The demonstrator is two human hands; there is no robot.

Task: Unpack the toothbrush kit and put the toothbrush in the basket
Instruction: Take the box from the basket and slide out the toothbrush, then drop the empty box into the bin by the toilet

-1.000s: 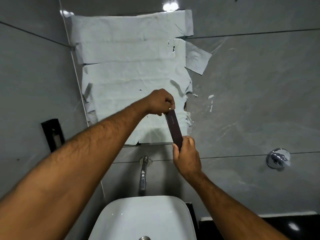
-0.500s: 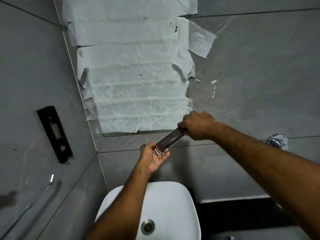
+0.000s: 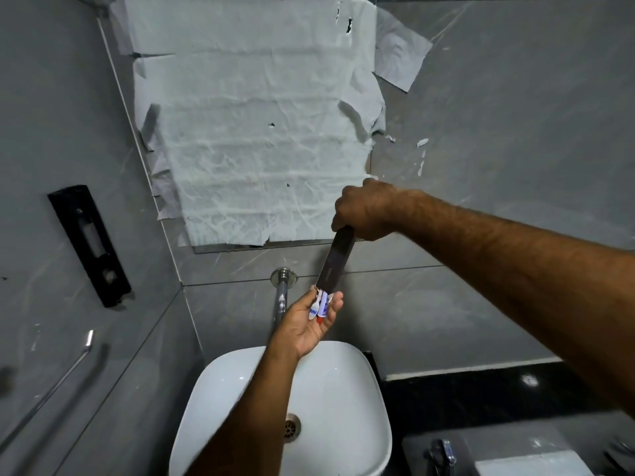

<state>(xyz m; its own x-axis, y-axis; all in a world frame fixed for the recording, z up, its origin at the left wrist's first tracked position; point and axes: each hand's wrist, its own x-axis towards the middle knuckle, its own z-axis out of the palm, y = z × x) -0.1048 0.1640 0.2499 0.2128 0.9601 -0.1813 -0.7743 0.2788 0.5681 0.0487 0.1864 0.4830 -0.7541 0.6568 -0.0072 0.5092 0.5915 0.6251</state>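
Note:
My right hand (image 3: 366,211) grips the top end of a long dark brown toothbrush kit box (image 3: 336,261), tilted with its open end pointing down. From that open end a white, blue and red toothbrush and small paste tube (image 3: 319,306) slide out onto the fingers of my left hand (image 3: 309,324), which is cupped palm up just under the box. The hands are above the white sink (image 3: 335,389). No basket is in view.
A chrome tap (image 3: 281,297) comes out of the grey tiled wall above the sink. Paper (image 3: 254,132) covers the mirror. A black fitting (image 3: 89,245) and a metal bar (image 3: 51,389) are on the left wall. A black counter (image 3: 481,396) lies to the right.
The box swung from nearly level to steeply tilted, open end down. The kit's contents have slid partly out onto my left palm. The camera tilted further down toward the sink.

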